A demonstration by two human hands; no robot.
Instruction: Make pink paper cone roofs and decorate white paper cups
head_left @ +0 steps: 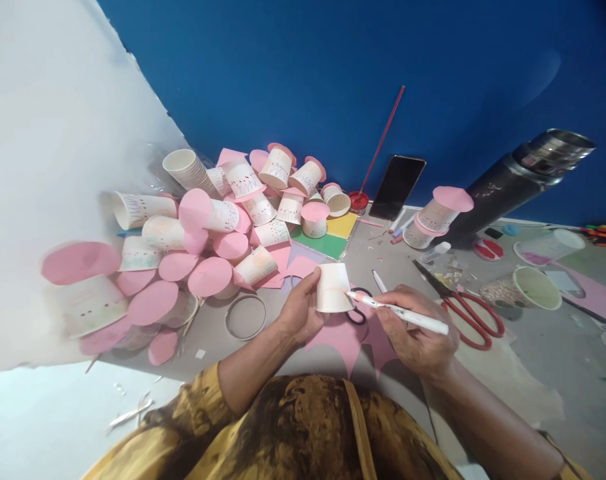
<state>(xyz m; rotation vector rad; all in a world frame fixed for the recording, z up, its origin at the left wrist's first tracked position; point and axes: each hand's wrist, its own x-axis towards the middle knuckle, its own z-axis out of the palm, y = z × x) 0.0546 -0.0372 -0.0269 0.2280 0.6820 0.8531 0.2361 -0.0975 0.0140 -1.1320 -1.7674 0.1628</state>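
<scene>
One cup [333, 287] pinched in our left hand [303, 311], our right hand [425, 340] pinching a pen [413, 317], red scissors [451, 295] right of the cup

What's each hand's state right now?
Left hand: closed, holding a paper cup.
Right hand: closed, holding a white marker, tip pointed at the cup.

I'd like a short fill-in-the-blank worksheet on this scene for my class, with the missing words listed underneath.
1. The left hand holds a paper ____.
2. To the right of the white marker in the right hand lie scissors with ____ handles.
3. The wall behind the thermos is ____.
4. The phone is to the ____ of the thermos.

Missing words: cup; red; blue; left.
</scene>
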